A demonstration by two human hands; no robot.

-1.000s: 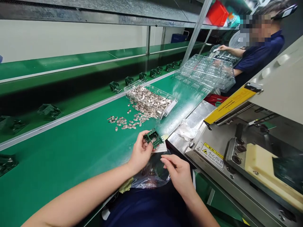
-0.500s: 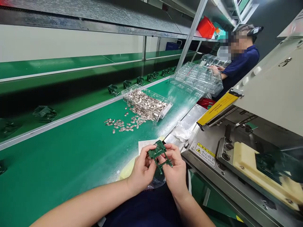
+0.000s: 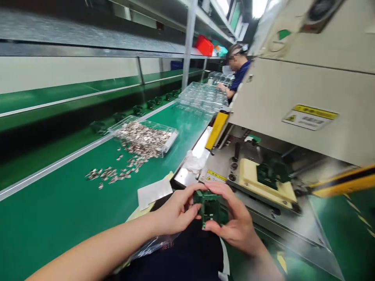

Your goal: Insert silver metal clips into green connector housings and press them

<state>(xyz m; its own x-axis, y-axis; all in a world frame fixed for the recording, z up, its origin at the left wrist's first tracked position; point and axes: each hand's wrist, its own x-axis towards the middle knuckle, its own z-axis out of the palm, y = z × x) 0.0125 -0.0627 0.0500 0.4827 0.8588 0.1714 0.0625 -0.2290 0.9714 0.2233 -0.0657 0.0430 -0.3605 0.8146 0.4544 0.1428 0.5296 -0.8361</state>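
Both of my hands grip one small dark green circuit board part [image 3: 211, 208] in front of my body. My left hand [image 3: 175, 212] pinches its left edge. Fingers of my right hand [image 3: 234, 218] curl over its top and right side. Just beyond the hands stands a press machine with a cream fixture block [image 3: 265, 187] that carries another green part [image 3: 271, 171]. A small white sheet [image 3: 154, 192] lies on the green belt to the left of my hands.
A clear tray [image 3: 143, 134] of small metal pieces sits on the green belt [image 3: 58, 210], with several pieces spilled in front of it. Stacked clear blister trays [image 3: 203, 95] lie farther along. Another person [image 3: 236, 70] works at the far end. A beige machine housing [image 3: 307, 93] fills the right.
The view has swung to the right toward the press machine. Both hands and the green part now sit in front of the machine. The right hand now wraps over the part.
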